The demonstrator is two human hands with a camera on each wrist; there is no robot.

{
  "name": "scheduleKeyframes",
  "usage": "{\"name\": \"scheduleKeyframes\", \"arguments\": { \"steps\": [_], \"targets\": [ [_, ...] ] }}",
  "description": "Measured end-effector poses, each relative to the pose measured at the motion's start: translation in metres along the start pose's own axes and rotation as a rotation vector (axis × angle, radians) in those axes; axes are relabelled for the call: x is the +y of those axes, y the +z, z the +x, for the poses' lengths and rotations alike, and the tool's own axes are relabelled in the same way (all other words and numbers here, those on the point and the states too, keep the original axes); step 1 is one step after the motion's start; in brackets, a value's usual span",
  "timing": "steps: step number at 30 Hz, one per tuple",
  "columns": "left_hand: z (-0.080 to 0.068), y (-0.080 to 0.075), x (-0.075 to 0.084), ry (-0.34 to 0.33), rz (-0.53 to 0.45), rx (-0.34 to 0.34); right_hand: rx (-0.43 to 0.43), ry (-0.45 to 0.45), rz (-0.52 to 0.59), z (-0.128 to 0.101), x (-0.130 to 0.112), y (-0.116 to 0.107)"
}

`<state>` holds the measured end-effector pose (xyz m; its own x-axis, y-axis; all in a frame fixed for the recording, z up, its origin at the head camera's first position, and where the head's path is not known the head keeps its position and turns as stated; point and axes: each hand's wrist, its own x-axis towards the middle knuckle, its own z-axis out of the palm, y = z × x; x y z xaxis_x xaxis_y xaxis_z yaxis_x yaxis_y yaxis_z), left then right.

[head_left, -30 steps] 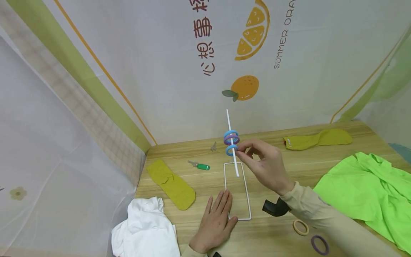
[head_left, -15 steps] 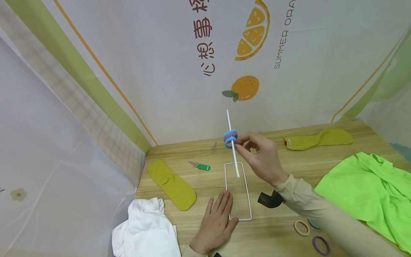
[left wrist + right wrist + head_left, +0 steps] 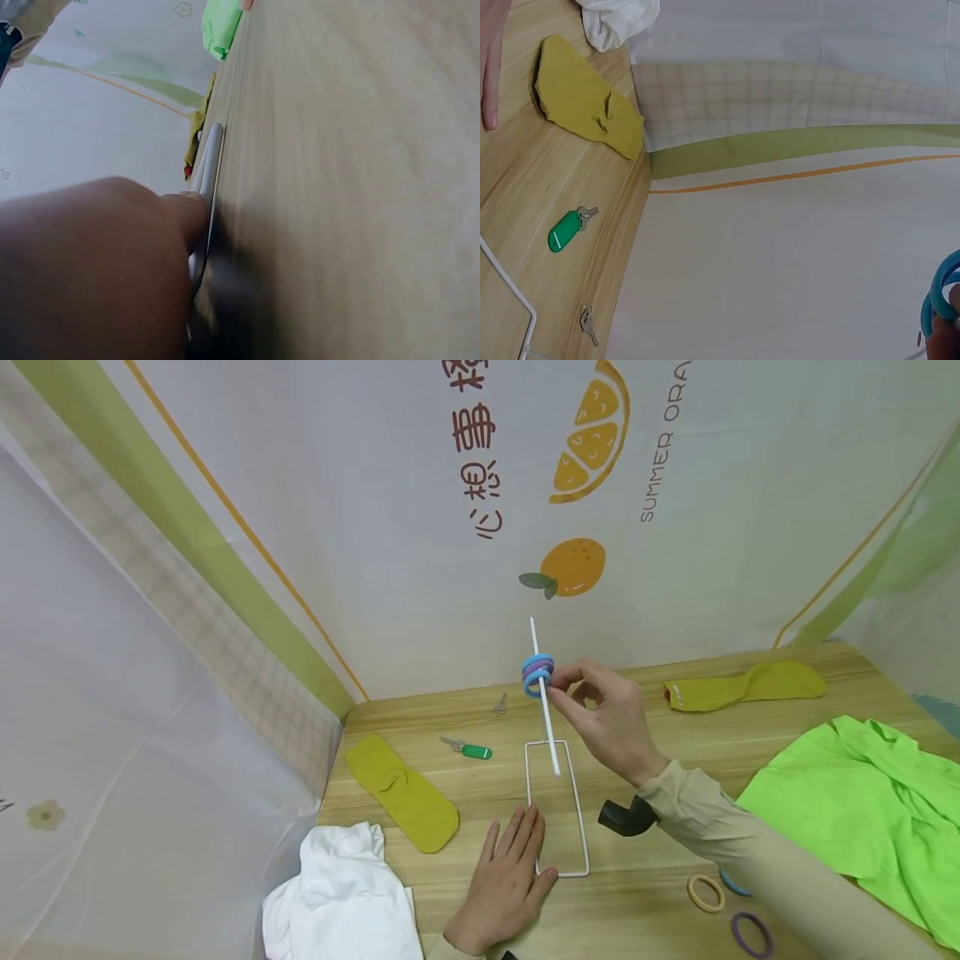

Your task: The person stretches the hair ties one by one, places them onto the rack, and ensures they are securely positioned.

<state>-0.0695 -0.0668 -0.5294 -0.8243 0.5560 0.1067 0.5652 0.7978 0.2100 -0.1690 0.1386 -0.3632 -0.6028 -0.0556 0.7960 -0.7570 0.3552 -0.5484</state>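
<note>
A white wire stand has a rectangular base (image 3: 557, 810) on the wooden table and a thin upright rod (image 3: 542, 710). Three hair rings (image 3: 537, 674), blue, purple and blue, sit stacked high on the rod. My right hand (image 3: 558, 687) pinches the stack from the right. In the right wrist view only a blue ring (image 3: 939, 300) shows at the lower right edge. My left hand (image 3: 517, 831) lies flat on the table, its fingers pressing the base's left side. The left wrist view shows that hand (image 3: 97, 255) resting on the white wire (image 3: 208, 169).
Yellow socks lie at the left (image 3: 401, 789) and far right (image 3: 738, 685). A bright green cloth (image 3: 862, 802) covers the right side, a white cloth (image 3: 341, 893) the near left. A green-tagged key (image 3: 468, 748) and small key (image 3: 498, 702) lie behind. Loose tan (image 3: 705, 893) and purple (image 3: 750, 933) rings lie near right.
My right hand has slid the lowest blue ring up the rod against the other two, and the whole stack now sits slightly higher. The left hand has not moved.
</note>
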Motion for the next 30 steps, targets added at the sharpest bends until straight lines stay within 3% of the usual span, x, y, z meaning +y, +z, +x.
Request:
{"name": "scheduleKeyframes", "arguments": {
  "steps": [5,9,11,15,17,20,23,30],
  "targets": [
    [0.000,0.002,0.000,0.011,0.024,0.024,-0.010,0.015,0.016,-0.006,0.004,-0.010],
    [0.001,0.001,0.001,0.011,0.018,0.024,-0.074,0.110,-0.100,-0.025,0.010,-0.035],
    [0.001,0.001,0.001,0.004,0.006,0.012,-0.193,0.211,-0.201,-0.042,0.015,-0.053],
    [0.000,0.001,0.001,-0.005,-0.012,0.001,-0.559,0.440,-0.326,-0.084,0.029,-0.091],
    [0.000,0.001,0.001,-0.006,-0.015,0.000,-0.718,0.528,-0.329,-0.107,0.035,-0.109],
    [0.000,0.001,0.001,-0.011,-0.029,-0.014,-0.851,0.581,-0.314,-0.141,0.043,-0.132],
    [0.000,0.002,0.000,-0.018,-0.041,-0.033,-0.902,0.585,-0.290,-0.168,0.046,-0.145],
    [0.000,0.003,0.000,-0.009,-0.018,-0.014,-0.846,0.545,-0.301,-0.193,0.044,-0.147]
  ]
}}
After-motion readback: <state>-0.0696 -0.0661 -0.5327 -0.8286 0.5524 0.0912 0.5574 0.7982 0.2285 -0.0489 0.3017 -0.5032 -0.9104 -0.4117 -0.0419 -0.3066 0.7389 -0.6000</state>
